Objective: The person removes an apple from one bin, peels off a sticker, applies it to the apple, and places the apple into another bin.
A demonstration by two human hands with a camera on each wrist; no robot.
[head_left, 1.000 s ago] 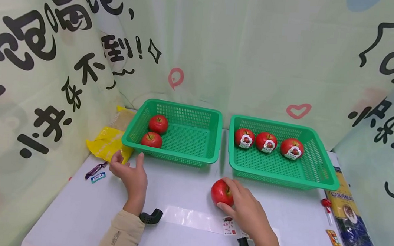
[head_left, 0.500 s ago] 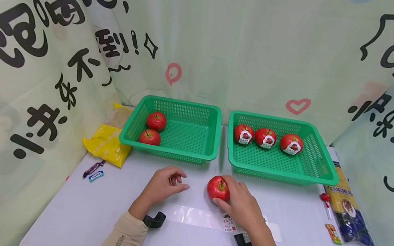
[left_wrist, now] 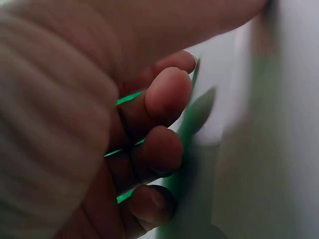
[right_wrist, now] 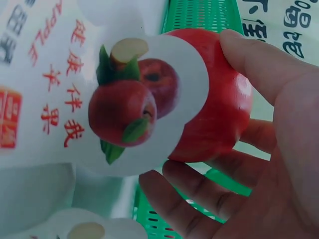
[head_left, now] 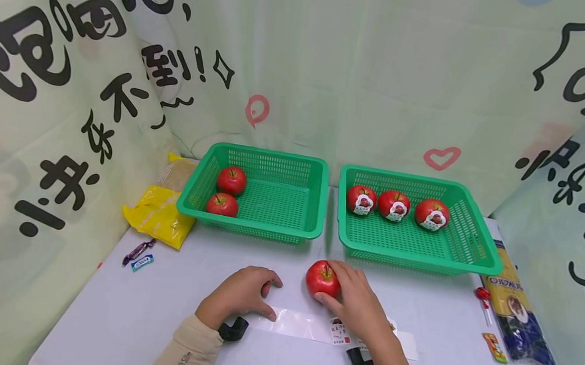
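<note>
Sleeves of pale cloth come in from the near edge of the white table. The left hand rests on the table with its fingers curled under, and it holds nothing; its thumb tip lies on the clear strip of sticker backing. The right hand is just beside it and holds an apple from the right side, fingers curved round it, thumb below. The apple sits on the table, near the front wall of the right basket. In the right wrist view a large apple sticker lies in front of this apple; I cannot tell if it touches the fruit.

Farther away, the left basket holds two plain apples in its left part. The right basket holds three apples with stickers in a row along the back. A yellow bag lies left of the baskets, two candies nearer, and a dark packet at the right edge
</note>
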